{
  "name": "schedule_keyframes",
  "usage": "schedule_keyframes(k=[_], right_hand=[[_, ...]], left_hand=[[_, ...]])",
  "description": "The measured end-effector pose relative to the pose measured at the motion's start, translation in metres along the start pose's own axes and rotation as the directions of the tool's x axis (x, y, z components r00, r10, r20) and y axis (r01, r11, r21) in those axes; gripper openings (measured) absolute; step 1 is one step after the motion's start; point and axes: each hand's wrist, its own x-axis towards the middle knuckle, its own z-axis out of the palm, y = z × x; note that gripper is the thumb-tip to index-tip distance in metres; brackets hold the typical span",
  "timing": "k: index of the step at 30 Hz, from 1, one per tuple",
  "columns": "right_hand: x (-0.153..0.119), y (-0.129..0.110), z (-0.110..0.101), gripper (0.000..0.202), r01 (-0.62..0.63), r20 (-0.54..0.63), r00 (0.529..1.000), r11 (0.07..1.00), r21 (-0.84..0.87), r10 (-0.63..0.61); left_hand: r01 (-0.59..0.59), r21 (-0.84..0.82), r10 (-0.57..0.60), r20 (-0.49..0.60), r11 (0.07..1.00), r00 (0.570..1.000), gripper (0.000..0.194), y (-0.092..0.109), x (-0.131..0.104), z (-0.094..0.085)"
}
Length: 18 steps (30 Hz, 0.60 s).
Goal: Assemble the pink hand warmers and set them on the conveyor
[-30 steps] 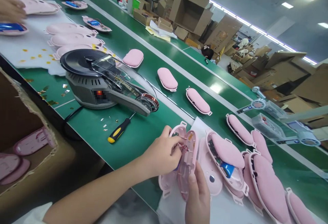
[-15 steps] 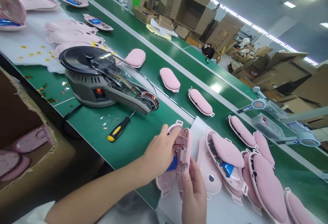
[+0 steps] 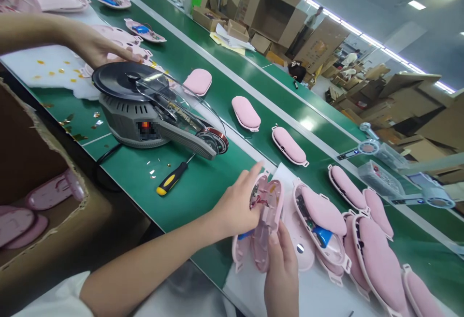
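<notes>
Two pink plastic shell halves of one casing are held upright and parted in front of me. My left hand [image 3: 237,206] grips the left-hand half [image 3: 239,254], with its fingers at the thin wires and circuit board inside and one finger stretched out. A blue battery shows partly below that hand. My right hand [image 3: 282,264] pinches the right-hand shell half [image 3: 266,230] by its outer edge, thumb towards me. Red wires run between the halves. Right beside them lies a white sheet [image 3: 261,293] with a pink casing [image 3: 322,210] that has its blue battery exposed.
A grey round tape dispenser [image 3: 134,119] stands left of my hands, with a yellow-black screwdriver [image 3: 172,179] in front. A co-worker's hand [image 3: 97,49] reaches in behind it. Several pink casings [image 3: 288,145] line the green bench. A cardboard box [image 3: 72,239] sits at lower left.
The shell halves have been turned and parted wider, showing more of the inside. My left index finger has straightened. The co-worker's hand has come from the upper left to the tape dispenser.
</notes>
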Motion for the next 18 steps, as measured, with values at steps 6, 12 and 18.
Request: schedule_keyframes(k=[6,12,18], right_hand=[[0.012,0.014,-0.011,0.059,-0.074,0.098,0.994,0.980,0.186,0.057],[0.011,0.020,-0.002,0.056,-0.055,0.159,0.987,0.961,0.270,0.012],[0.014,0.019,-0.008,0.038,0.074,0.208,0.971,0.977,0.199,-0.115]], left_hand=[[0.188,-0.616,-0.133,0.134,0.765,0.982,0.049,-0.016,0.007,0.012],[0.278,-0.799,-0.169,0.221,0.533,0.960,0.059,-0.013,0.000,0.026],[0.318,-0.855,-0.209,0.251,0.410,0.945,0.066,-0.011,-0.001,0.029]])
